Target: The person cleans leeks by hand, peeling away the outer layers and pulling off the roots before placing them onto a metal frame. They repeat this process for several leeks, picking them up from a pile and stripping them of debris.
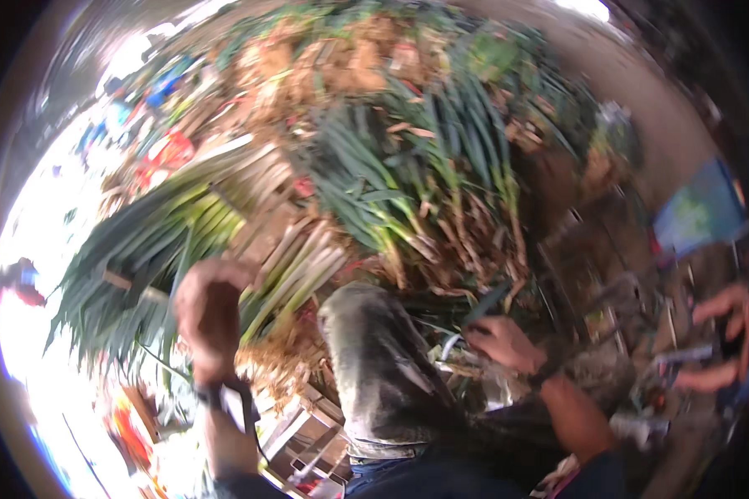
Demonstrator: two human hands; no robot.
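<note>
My left hand (212, 312) is closed, held over the left-hand pile of leeks (141, 258); whatever is inside the fingers is hidden. A dark band circles that wrist. To the right of my knee, my right hand (508, 343) has its fingers curled at a green leek leaf (488, 304), which sticks out past the fingertips. Blur hides the exact grip. Between the left pile and my knee lie several trimmed leeks (295, 270) with pale stalks. Beyond my knee, untrimmed leeks (449, 166) rest with brown, earthy roots toward me.
My knee in stained trousers (374, 358) rises between my hands. Another person's hands (724, 333) show at the far right. Below my left hand stands a slatted crate (308, 432). More leeks and brown husks (324, 58) lie at the back, near a red plastic bag (166, 154).
</note>
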